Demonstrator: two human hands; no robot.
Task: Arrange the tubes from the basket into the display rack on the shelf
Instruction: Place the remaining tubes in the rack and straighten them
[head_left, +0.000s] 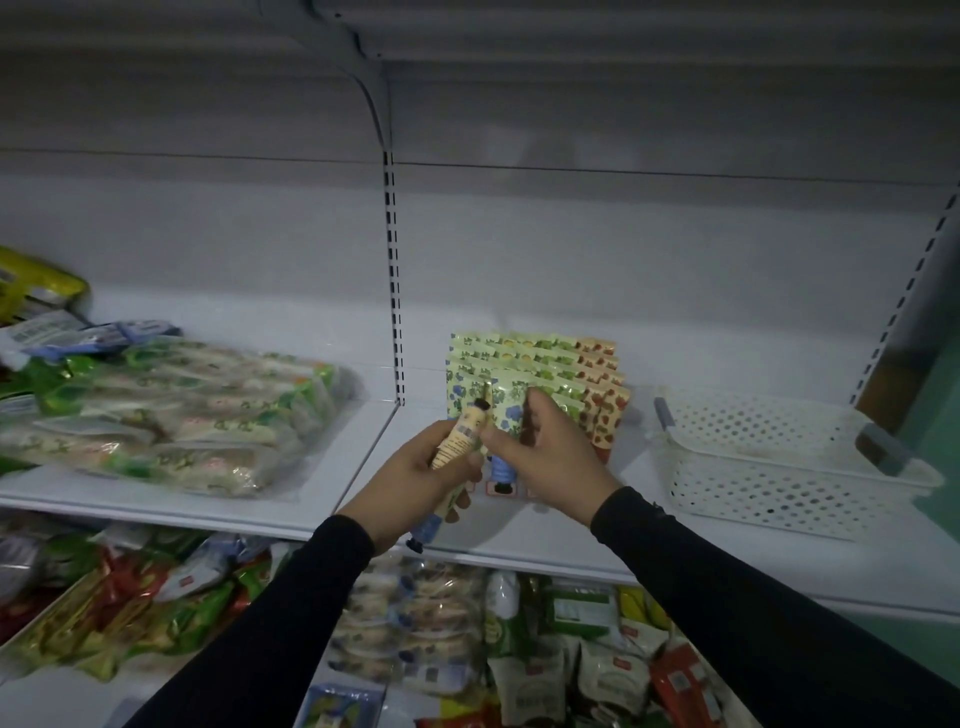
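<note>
Left hand (415, 483) grips cream tube (460, 439) and a blue one (428, 527). Right hand (545, 447) pinches a racked tube (506, 415), left of basket (779, 467). Tubes likely light, squashy; hold mid-body.

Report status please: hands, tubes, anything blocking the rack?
Left hand grips tubes. Right hand fingers pinch a blue-flowered tube at the display rack. White basket looks empty. Nothing blocking.

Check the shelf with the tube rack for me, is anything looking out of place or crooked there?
Nothing looks spilled or damaged. The tubes in the display rack stand in even rows. The only loose items are tubes in the left hand, one cream tube cap-up and another poking out below. The white basket sits squarely on the shelf.
</note>
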